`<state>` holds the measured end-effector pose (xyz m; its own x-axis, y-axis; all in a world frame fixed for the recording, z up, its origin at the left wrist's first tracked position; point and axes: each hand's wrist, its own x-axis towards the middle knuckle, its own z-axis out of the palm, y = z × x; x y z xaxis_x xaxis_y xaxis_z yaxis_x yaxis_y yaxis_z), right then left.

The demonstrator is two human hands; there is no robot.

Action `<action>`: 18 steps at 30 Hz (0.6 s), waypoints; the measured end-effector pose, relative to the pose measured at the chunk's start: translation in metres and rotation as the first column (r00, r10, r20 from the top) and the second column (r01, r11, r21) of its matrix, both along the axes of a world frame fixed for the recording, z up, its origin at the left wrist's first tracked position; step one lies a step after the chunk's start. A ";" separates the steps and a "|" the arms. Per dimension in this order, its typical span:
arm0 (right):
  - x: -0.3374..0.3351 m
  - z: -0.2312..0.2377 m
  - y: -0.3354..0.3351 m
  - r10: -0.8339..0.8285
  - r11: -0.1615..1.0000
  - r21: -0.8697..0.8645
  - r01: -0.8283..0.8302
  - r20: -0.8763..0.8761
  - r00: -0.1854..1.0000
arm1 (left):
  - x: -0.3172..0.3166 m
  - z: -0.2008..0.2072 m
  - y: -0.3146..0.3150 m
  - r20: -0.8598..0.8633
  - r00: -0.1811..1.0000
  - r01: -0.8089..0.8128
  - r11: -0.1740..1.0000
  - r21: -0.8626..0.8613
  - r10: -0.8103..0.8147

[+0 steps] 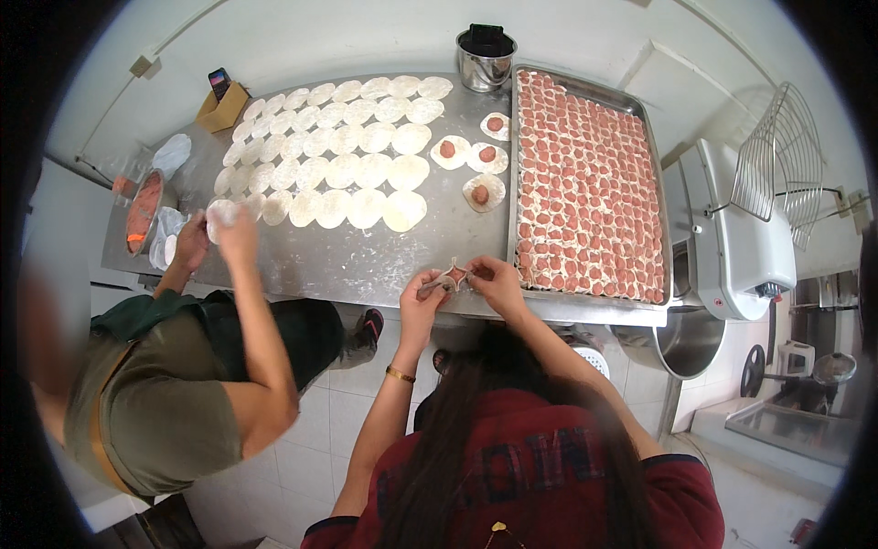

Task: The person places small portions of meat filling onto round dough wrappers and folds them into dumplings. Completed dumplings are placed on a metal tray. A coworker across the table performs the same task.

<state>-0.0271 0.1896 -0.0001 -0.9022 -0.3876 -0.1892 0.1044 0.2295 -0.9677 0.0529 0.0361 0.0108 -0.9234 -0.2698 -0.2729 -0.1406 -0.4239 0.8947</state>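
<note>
At the table's front edge, left of the big tray, I hold an open-topped dumpling (455, 275) with pink meat filling in its gathered dough. My left hand (422, 295) is closed on its left side, and my right hand (496, 285) pinches the dough on the right. Several flat round wrappers with a lump of meat each, such as this meat-topped wrapper (482, 194), lie beyond my hands. On my right a large metal tray (512, 229) holds close rows of small meat-filled dumplings (590, 192).
Rows of bare dough wrappers (366, 209) cover the steel table (457, 240). At left a co-worker's blurred hands (233, 233) handle wrappers beside a bowl of meat filling (144, 215). A metal bucket (487, 73) and a cardboard box (221, 110) stand at the back; a white machine (745, 242) is right.
</note>
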 end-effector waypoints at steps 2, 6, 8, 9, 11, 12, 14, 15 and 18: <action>0.000 0.006 0.001 0.049 0.999 0.023 -0.048 -0.056 0.997 | -0.002 -0.019 -0.003 -0.001 1.000 0.010 0.998 -0.065 -0.010; 0.003 0.011 0.003 0.118 0.987 0.121 -0.101 -0.142 0.983 | -0.005 -0.023 -0.004 -0.109 0.992 -0.017 0.800 -0.600 -0.060; 0.003 0.011 0.003 0.156 0.975 0.190 -0.119 -0.194 0.969 | -0.007 -0.002 0.002 -0.189 0.979 -0.078 0.726 -0.684 -0.073; 0.002 0.011 0.003 0.187 0.964 0.227 -0.135 -0.223 0.957 | -0.006 -0.007 0.000 -0.175 0.979 -0.053 0.692 -0.720 -0.107; 0.001 0.011 0.001 0.247 0.943 0.296 -0.156 -0.302 0.921 | -0.004 -0.020 -0.004 -0.140 0.975 -0.004 0.617 -0.787 -0.172; -0.001 0.011 -0.001 0.275 0.932 0.327 -0.158 -0.352 0.895 | -0.004 -0.019 -0.004 -0.095 0.983 0.031 0.649 -0.760 -0.159; -0.005 0.012 -0.003 0.318 0.919 0.351 -0.177 -0.397 0.861 | -0.005 -0.018 0.000 -0.001 0.991 0.098 0.709 -0.698 -0.137; -0.007 0.013 -0.004 0.332 0.918 0.345 -0.196 -0.395 0.856 | -0.006 -0.015 0.002 -0.008 0.992 0.085 0.701 -0.708 -0.129; -0.009 0.013 -0.005 0.340 0.913 0.359 -0.195 -0.405 0.849 | -0.007 -0.008 0.005 0.013 0.990 0.100 0.644 -0.759 -0.139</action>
<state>-0.0362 0.1850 0.0125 -0.7834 -0.6179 0.0668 -0.4316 0.4636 -0.7738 0.0455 0.0410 0.0025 -0.9679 -0.2507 0.0153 -0.0945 0.4199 0.9026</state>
